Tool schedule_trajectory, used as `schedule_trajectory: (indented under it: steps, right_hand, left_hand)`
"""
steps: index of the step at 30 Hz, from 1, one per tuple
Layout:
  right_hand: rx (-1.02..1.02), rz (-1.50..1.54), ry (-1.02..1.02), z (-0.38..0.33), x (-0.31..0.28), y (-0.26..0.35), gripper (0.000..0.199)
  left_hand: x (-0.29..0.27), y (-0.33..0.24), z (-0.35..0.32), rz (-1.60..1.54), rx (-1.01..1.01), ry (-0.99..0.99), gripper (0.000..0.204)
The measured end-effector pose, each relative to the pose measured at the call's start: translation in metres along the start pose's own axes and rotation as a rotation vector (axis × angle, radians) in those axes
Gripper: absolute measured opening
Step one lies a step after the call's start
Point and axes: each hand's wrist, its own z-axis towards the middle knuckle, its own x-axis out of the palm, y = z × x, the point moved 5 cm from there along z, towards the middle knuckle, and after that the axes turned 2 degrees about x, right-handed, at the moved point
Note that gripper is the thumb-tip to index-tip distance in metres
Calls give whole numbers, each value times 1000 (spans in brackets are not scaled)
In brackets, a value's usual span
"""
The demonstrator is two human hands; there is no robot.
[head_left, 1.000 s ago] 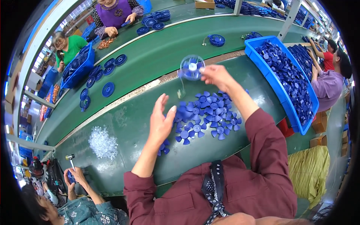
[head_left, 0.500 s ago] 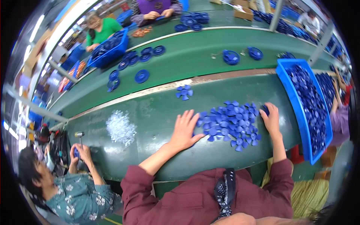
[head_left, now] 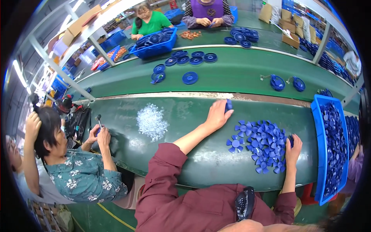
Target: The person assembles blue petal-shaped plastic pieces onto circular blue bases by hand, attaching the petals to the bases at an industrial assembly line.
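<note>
Our left hand (head_left: 217,116) pinches a blue fan (head_left: 229,104) near the tabletop's (head_left: 210,164) far edge; our right hand (head_left: 294,150) grips a dark piece (head_left: 290,139) beside the fan pile (head_left: 266,142).

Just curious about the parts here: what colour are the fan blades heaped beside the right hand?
The fan blades are blue, clearest in the head view.

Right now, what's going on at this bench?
The person's left hand has thumb and fingers around what looks like a blue fan impeller, partly covered. The right hand is at the right edge of a pile of loose impellers, with a dark piece by its fingertips, too hidden to name. Small clear pieces lie heaped to the left; a blue bin of impellers stands at right. On the left, a co-worker holds a small hammer.
</note>
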Motion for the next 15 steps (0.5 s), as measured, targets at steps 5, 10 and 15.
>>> schedule_trajectory:
  steps: [5,10,15]
  right_hand:
    - [9,-18,30,-2,3,-8,34]
    - [-38,-44,11,-2,5,-11,33]
    - [-63,-74,16,-2,7,-13,32]
  left_hand:
    - [-52,21,17,-103,-120,-87,54]
    - [-126,145,51,396,-204,-461,56]
    - [-172,221,57,623,-423,-463,49]
